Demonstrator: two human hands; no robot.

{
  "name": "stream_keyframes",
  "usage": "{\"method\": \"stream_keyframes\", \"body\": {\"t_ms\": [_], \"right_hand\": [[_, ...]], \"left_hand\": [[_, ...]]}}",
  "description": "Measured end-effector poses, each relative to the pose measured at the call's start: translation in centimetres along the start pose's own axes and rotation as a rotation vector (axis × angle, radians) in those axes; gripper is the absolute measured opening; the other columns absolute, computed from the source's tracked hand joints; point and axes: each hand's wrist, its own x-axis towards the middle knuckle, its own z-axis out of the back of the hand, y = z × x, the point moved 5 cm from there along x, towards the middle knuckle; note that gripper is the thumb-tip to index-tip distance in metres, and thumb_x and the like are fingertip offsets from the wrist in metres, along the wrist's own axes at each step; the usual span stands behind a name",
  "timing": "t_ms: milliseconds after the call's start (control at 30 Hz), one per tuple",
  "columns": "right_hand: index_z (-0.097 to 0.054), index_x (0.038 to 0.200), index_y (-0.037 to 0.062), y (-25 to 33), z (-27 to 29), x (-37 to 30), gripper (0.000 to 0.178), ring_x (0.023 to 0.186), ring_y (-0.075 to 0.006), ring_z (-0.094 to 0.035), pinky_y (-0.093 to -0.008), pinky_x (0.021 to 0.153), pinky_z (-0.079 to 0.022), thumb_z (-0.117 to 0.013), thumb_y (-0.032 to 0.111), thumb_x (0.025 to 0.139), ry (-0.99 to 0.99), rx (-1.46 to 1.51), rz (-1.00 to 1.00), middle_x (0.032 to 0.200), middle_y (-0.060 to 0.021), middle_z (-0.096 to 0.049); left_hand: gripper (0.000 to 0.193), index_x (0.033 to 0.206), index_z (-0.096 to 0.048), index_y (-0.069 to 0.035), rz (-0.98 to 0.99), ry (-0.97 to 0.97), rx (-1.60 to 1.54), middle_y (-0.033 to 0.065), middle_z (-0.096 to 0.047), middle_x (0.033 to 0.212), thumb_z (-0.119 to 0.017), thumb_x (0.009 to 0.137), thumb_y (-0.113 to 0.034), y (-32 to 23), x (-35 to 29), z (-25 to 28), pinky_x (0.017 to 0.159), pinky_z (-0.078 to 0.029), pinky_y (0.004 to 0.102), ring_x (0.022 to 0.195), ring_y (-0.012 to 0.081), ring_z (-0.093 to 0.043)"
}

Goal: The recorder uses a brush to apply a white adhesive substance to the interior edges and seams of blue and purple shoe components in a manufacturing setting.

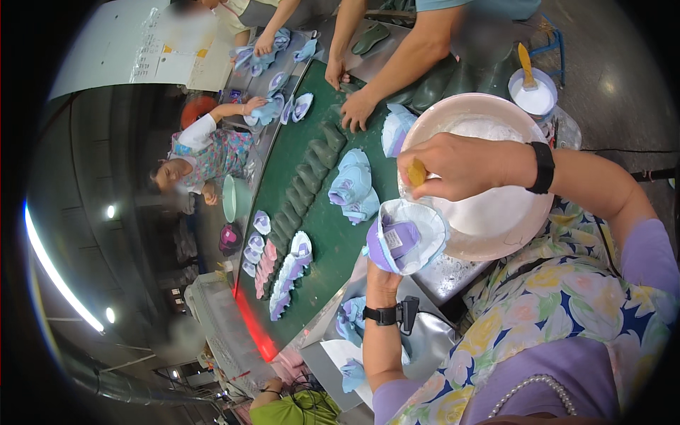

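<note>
My left hand, mostly hidden below it, holds up a light blue and purple shoe upper. The upper's white inner side and a small label face upward. Above it, my right hand is closed round the yellow handle of a brush; its bristles do not show. This hand is over a wide pink basin that holds white liquid. Left of the basin, more blue shoe uppers are bunched on a green belt. Another upper lies against the basin's far left rim.
Dark green shoe lasts stand in a row along the belt. A small tub with white liquid and a yellow-handled brush stands behind the basin. Across the belt, a co-worker's hands touch the lasts; other people work farther off. Uppers lie on a metal surface below my left arm.
</note>
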Motion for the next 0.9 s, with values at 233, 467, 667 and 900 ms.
{"method": "stream_keyframes", "body": {"t_ms": [233, 467, 667, 900], "right_hand": [[-0.053, 0.089, 0.0068, 0.2, -1.7, 1.5, 0.021, 0.075, -0.0373, -0.061, -0.0415, 0.068, -0.048, -0.07, 0.015, 0.08, -0.236, 0.116, 0.291, 0.08, -0.0134, -0.061], [-0.062, 0.091, 0.0002, -0.7, -1.9, 2.0, 0.02, 0.071, -0.0234, -0.065, -0.0325, 0.066, -0.05, -0.071, 0.01, 0.076, -0.13, 0.15, -0.12, 0.074, -0.0134, -0.065], [-0.06, 0.089, 0.0011, -2.5, -2.4, 1.1, 0.02, 0.074, -0.0137, -0.064, -0.0268, 0.069, -0.05, -0.073, 0.008, 0.076, -0.167, 0.322, -0.287, 0.08, -0.0074, -0.066], [-0.058, 0.088, 0.0029, -4.3, -1.8, -0.3, 0.02, 0.076, -0.0118, -0.064, -0.0263, 0.072, -0.05, -0.073, 0.003, 0.076, -0.198, 0.351, -0.514, 0.081, -0.0055, -0.066]], "left_hand": [[0.042, 0.132, -0.05, -0.005, -0.137, 0.029, 0.04, 0.0116, -0.062, 0.12, -0.06, 0.094, -0.021, -1.1, 0.6, -0.1, 0.094, -0.054, 0.04, 0.106, 0.0248, -0.064], [0.039, 0.136, -0.045, -0.012, -0.51, -0.141, 0.281, 0.0077, -0.061, 0.113, -0.05, 0.099, -0.022, -5.7, 0.7, 9.1, 0.083, -0.055, 0.0305, 0.096, 0.0197, -0.064], [0.025, 0.124, -0.045, -0.016, -0.526, -0.48, 0.22, 0.0077, -0.058, 0.106, -0.047, 0.099, -0.013, -12.9, 1.7, 26.7, 0.07, -0.056, 0.0303, 0.08, 0.0194, -0.062], [0.03, 0.131, -0.039, -0.008, -0.509, -0.502, -0.141, 0.0146, -0.052, 0.12, -0.039, 0.101, -0.007, -15.7, 9.1, 33.8, 0.086, -0.054, 0.0414, 0.103, 0.0286, -0.056]]}}
